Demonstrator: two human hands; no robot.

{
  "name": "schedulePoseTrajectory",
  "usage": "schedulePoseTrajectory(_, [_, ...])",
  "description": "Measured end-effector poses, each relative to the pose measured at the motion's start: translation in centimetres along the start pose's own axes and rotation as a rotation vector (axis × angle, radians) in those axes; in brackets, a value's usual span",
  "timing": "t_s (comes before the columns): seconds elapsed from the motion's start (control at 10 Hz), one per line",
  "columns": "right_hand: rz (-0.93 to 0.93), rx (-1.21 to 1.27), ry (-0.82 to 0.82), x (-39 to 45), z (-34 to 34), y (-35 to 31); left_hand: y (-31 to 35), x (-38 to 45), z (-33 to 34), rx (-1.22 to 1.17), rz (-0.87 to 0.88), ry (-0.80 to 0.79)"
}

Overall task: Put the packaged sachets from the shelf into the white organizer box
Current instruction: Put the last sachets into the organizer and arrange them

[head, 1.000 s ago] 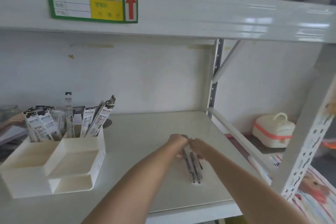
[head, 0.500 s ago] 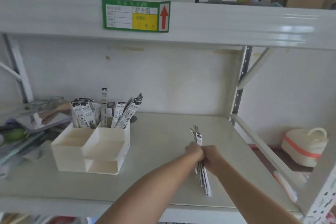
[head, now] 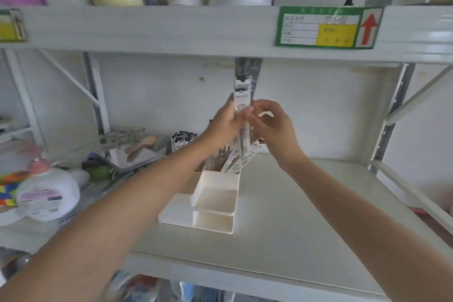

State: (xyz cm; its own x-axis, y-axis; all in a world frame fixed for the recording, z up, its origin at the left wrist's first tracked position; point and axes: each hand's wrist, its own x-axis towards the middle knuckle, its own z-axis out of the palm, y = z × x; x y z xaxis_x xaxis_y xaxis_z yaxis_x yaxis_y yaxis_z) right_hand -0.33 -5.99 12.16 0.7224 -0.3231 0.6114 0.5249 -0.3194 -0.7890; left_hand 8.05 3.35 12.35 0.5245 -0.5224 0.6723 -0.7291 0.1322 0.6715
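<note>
Both hands hold a small bundle of packaged sachets (head: 242,95) upright above the white organizer box (head: 215,203). Left hand (head: 225,122) wraps the bundle from the left, thumb and fingers pinching it near mid-length. Right hand (head: 269,122) touches it from the right with fingers curled; whether it truly grips or just steadies is hard to tell, motion blur there.

Bundle's long axis is near vertical, top end pointing up toward the underside of the upper shelf beam (head: 171,29), lower end aimed down at the box's tall rear compartment. Probably held upright so it drops in end-first, matching the sachets already standing there (head: 235,162), which lean slightly right. Two hands likely keep the loose strips squared together.

Box sits on the white shelf board (head: 306,203), low front compartments bare, tall back one filled. Held bundle is above the rear compartment, lower end close to the stored sachets; contact unclear.
</note>
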Motion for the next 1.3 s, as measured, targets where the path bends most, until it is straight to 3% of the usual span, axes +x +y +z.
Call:
schedulePoseTrajectory(0.1, [0.022, -0.111, -0.127, 1.0, 5.5, -0.6, -2.3, -0.7, -5.8, -0.075, -0.023, 0.066])
schedulePoseTrajectory(0.2, [0.167, -0.211, -0.111, 1.0, 9.4, -0.1, -5.9, -2.8, -8.8, -0.045, -0.096, 0.072])
schedulePoseTrajectory(0.5, [0.476, -0.318, -0.094, -0.6, 13.0, 3.9, -11.5, -4.6, -9.4, -0.204, -0.233, 0.139])
schedulePoseTrajectory(0.9, [0.722, -0.504, -0.058, -1.8, 15.5, 6.9, -12.5, -6.6, -9.8, -0.114, -0.303, -0.052])
schedulePoseTrajectory(1.0, [0.733, -0.713, -0.177, -1.5, 15.8, 7.3, -12.9, -6.5, -9.7, -0.145, -0.344, -0.126])
schedulePoseTrajectory(1.1, [0.723, -0.774, -0.184, -1.4, 16.0, 6.3, -12.9, -6.3, -10.2, -0.116, -0.392, -0.165])
schedulePoseTrajectory(1.3, [0.675, -0.894, -0.251, -1.6, 14.3, 6.7, -12.4, -6.8, -13.0, -0.144, -0.316, -0.052])
